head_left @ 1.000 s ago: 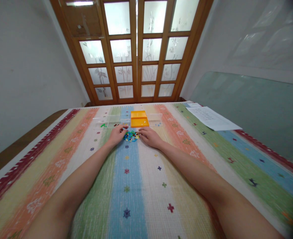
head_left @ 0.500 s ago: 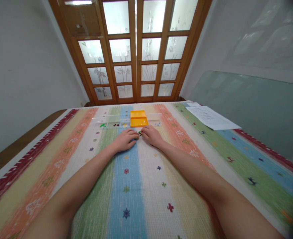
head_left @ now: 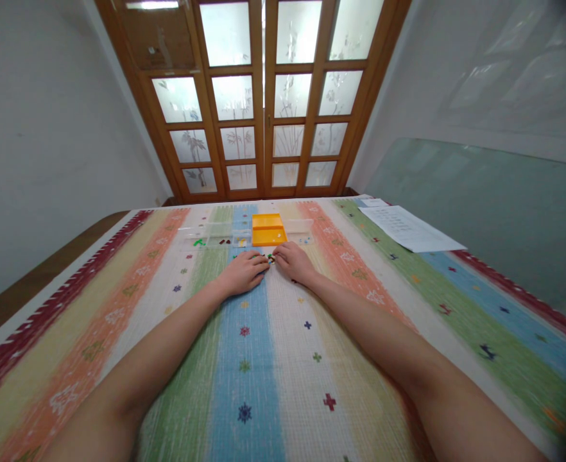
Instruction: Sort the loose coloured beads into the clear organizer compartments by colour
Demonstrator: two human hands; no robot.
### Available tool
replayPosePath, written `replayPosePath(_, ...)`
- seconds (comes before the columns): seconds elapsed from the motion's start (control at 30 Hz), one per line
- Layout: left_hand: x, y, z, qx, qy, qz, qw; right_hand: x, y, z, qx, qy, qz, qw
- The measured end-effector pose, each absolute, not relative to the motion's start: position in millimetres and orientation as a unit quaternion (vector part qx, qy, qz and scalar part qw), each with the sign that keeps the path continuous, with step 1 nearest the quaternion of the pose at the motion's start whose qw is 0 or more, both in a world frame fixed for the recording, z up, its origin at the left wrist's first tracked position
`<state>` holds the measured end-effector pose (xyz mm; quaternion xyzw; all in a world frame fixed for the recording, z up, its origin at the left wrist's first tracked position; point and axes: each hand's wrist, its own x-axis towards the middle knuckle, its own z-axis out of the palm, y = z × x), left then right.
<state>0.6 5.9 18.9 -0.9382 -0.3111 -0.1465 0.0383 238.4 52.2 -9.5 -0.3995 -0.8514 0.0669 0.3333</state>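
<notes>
Cupping the left hand (head_left: 241, 273) and the right hand (head_left: 293, 262) around a small heap of coloured bits (head_left: 269, 258), on the near side of the orange tray (head_left: 268, 230), almost touching its front edge. Left fingers (head_left: 257, 260) are pressed together, laid palm-down over most of the heap, gripping nothing. Right fingers (head_left: 282, 253) are curled close together with their tips at the bits; whether they pinch one, cannot tell, too small. Only a few bits show in the gap between the hands.

Judgement: best done with the hand edges low on the striped cloth (head_left: 264, 359) and light pressure. The weave is coarse and ribbed, so tiny pieces likely snag or hop if dragged fast.

Bits look like hard plastic, irregular, mixed green, red and dark. The tray is rigid, glossy and rectangular, with a low rim and a divider. Left of it, touching, is a clear tray (head_left: 210, 236), thin-walled, holding a green piece (head_left: 198, 242) and some dark ones. Right of the orange tray is another clear one (head_left: 300, 226). Further right lies a printed paper sheet (head_left: 408, 228), flat on the tabletop.
</notes>
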Motion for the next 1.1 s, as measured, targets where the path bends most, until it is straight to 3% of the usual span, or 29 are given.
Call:
replayPosePath(0.27,-1,9,16,-0.925,-0.335,-0.179,0.0,239,52,-8,-0.398,-0.852,0.077,0.332)
replayPosePath(0.57,-10,25,3,-0.83,-0.414,-0.343,-0.151,238,49,-6,-0.391,-0.857,0.076,0.326)
replayPosePath(0.9,-39,52,-1,-0.567,-0.518,-0.514,-0.381,239,50,-6,-0.382,-0.862,0.09,0.321)
replayPosePath(1.1,-50,59,-1,-0.542,-0.525,-0.508,-0.415,239,50,-7,-0.38,-0.863,0.091,0.322)
